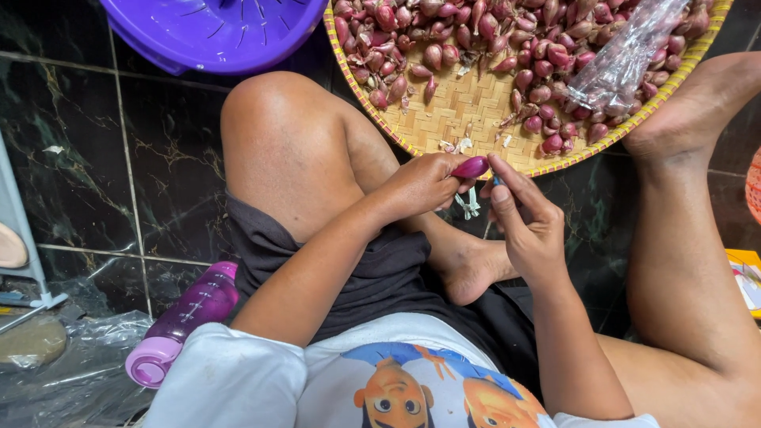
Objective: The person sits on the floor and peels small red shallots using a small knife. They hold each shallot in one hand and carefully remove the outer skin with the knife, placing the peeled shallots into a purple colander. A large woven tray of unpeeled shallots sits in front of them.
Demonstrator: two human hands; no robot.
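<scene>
Here, the left hand (424,184) pinches a peeled purple shallot (471,167) at its fingers (457,184), closed tight on it. The right hand (529,226) sits just beside, index finger out straight and touching the shallot's right end; its other fingers curl round a small blue-handled tool (497,181), mostly hidden, so the blade cannot be told. The shallot is between both hands, just under the near rim of a woven tray (468,103). Beyond the fingers, the tray holds a heap of unpeeled shallots (476,36) and a crumpled clear bag (622,59) on its right part. Peel scraps (469,204) hang just below the hands, above a bare foot (472,269). Far up-left of the fingers is a purple colander (214,32). Down-left, well apart, a purple bottle (186,321) with a pink cap lies on the dark tiled floor (71,143), beside clear plastic sheeting (79,380). The person sits cross-legged, knee (273,127) left of the hands.
</scene>
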